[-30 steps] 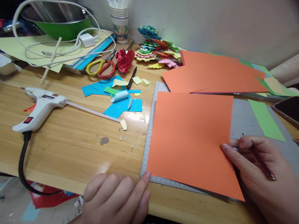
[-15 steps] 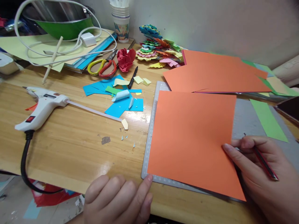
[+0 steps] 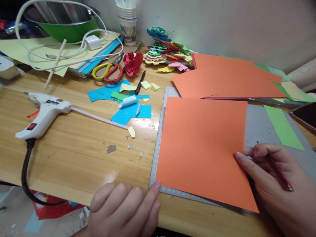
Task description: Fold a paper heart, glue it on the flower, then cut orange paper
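Note:
An orange paper square (image 3: 201,148) lies on a grey cutting mat (image 3: 158,138) in front of me. My right hand (image 3: 274,184) holds a red pencil (image 3: 277,171) and presses a fingertip on the sheet's right edge. My left hand (image 3: 123,210) rests at the table's front edge with its fingers curled. Its forefinger tip touches the mat's near left corner, and nothing shows inside the hand.
A white glue gun (image 3: 40,113) with a black cord lies at the left. Blue paper scraps (image 3: 123,102), scissors (image 3: 108,70), a red paper flower (image 3: 132,62), a black pen (image 3: 140,82) and folded coloured papers (image 3: 165,54) sit behind. More orange sheets (image 3: 222,79) and a green strip (image 3: 282,126) lie at the right.
Almost nothing differs; the view shifted slightly and the orange sheet nudged a little on the mat. Both hands keep their places.

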`<action>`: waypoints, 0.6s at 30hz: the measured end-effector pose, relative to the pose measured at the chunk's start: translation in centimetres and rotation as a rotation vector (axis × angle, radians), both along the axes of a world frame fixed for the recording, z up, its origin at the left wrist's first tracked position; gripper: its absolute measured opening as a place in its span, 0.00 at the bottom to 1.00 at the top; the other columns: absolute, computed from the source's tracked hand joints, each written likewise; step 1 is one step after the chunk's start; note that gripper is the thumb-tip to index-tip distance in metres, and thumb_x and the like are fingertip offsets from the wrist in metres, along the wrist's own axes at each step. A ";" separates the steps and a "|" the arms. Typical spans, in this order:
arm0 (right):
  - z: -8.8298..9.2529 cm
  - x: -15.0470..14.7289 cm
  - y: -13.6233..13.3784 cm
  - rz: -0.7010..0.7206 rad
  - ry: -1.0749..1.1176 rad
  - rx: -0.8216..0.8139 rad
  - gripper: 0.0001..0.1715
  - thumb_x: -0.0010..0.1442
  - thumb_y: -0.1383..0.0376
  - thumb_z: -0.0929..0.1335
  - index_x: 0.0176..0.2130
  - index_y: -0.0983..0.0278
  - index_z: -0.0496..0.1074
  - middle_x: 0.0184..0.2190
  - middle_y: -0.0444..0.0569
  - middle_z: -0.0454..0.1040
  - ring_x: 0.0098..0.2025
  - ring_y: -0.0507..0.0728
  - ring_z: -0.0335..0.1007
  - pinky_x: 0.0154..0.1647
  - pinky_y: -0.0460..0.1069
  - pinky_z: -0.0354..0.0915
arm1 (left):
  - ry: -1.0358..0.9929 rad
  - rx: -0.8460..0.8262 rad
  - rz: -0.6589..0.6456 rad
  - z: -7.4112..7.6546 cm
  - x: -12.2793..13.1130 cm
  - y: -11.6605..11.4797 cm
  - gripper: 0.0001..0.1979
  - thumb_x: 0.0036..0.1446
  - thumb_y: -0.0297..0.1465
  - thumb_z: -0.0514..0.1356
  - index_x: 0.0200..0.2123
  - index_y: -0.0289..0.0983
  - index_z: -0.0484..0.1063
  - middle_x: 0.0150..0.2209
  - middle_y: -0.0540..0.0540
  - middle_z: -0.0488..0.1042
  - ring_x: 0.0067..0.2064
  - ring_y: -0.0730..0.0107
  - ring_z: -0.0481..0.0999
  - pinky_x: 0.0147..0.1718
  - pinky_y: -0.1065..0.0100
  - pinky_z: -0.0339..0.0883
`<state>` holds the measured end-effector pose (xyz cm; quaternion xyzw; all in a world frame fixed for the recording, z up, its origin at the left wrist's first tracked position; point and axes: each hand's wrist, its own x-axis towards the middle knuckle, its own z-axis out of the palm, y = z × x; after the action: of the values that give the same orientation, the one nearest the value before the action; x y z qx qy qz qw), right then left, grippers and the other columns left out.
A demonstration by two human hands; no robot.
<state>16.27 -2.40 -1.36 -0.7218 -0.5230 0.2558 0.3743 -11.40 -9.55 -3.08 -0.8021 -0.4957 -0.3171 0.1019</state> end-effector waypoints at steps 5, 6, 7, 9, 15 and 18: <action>-0.3 0.5 0.5 0.053 0.048 -0.049 0.20 0.47 0.54 0.73 0.29 0.59 0.60 0.28 0.40 0.66 0.30 0.52 0.62 0.31 0.45 0.60 | 0.009 -0.043 -0.009 0.4 -0.1 0.1 0.07 0.55 0.28 0.60 0.36 0.40 0.77 0.21 0.57 0.72 0.23 0.76 0.64 0.27 0.66 0.54; -0.4 0.7 0.6 0.078 0.046 -0.055 0.20 0.47 0.54 0.73 0.29 0.59 0.60 0.27 0.40 0.65 0.30 0.52 0.61 0.31 0.45 0.60 | 0.016 -0.052 -0.011 0.4 0.0 0.1 0.07 0.55 0.28 0.60 0.37 0.40 0.77 0.21 0.57 0.72 0.23 0.76 0.64 0.27 0.66 0.54; -0.4 0.9 0.7 0.101 0.036 -0.061 0.19 0.48 0.54 0.72 0.30 0.59 0.60 0.27 0.40 0.63 0.30 0.52 0.60 0.31 0.44 0.59 | 0.024 -0.058 -0.013 0.3 0.0 0.1 0.07 0.55 0.28 0.60 0.37 0.40 0.77 0.21 0.57 0.72 0.23 0.76 0.64 0.27 0.67 0.54; -0.5 1.2 0.8 0.132 0.018 -0.080 0.19 0.49 0.54 0.72 0.30 0.59 0.60 0.25 0.39 0.62 0.29 0.52 0.59 0.30 0.44 0.58 | 0.019 -0.036 -0.010 0.2 0.0 0.2 0.08 0.55 0.28 0.60 0.38 0.40 0.77 0.21 0.57 0.71 0.22 0.76 0.63 0.27 0.66 0.54; -0.7 1.8 0.9 0.138 0.039 -0.133 0.19 0.49 0.53 0.72 0.32 0.58 0.61 0.27 0.41 0.66 0.29 0.53 0.62 0.29 0.46 0.59 | 0.007 -0.045 -0.015 0.1 0.0 0.1 0.08 0.54 0.27 0.60 0.37 0.39 0.78 0.21 0.57 0.71 0.23 0.76 0.63 0.28 0.66 0.53; -0.9 2.0 0.9 0.149 0.030 -0.136 0.18 0.49 0.54 0.72 0.33 0.58 0.61 0.28 0.42 0.67 0.31 0.54 0.64 0.28 0.46 0.59 | 0.005 -0.037 -0.021 0.1 0.0 0.2 0.08 0.54 0.27 0.60 0.37 0.39 0.78 0.20 0.57 0.71 0.23 0.75 0.62 0.28 0.66 0.53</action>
<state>18.31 -1.48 -2.25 -0.7007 -0.5511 0.3286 0.3120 -11.37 -9.35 -2.97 -0.8098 -0.4928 -0.3069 0.0850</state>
